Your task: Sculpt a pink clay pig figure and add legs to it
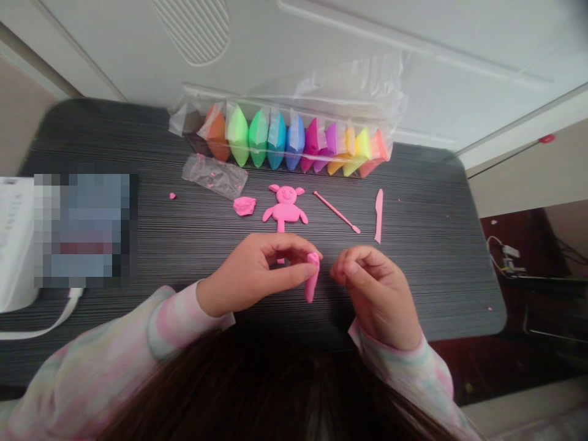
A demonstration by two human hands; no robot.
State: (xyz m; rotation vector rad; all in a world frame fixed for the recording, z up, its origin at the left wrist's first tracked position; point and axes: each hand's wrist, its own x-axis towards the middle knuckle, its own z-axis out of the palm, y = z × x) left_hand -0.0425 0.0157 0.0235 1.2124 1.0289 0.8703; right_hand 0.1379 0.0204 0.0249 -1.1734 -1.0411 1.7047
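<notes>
Between its thumb and fingers, my left hand (252, 269) pinches a short pink clay roll (311, 286) that hangs nearly upright. Just to the right of it is my right hand (379, 291), thumb pressed against curled fingers; whatever they may hold is hidden. Beyond my left hand a pink clay figure (285, 211) with ears, a face, two arms and a leg lies flat on the table, its lower part partly covered by my fingers. A crumpled pink clay lump (245, 206) rests to the figure's left. On its right are a thin pink modelling stick (337, 212) and a pink plastic knife (379, 215).
Along the back of the dark table (432, 263), a clear plastic package (294, 122) holds several coloured clay packets. A small clear wrapper (215, 176) with pink bits lies before it. At left are a blurred-out device (87, 229), a white box (16, 245) and a white cable (59, 321).
</notes>
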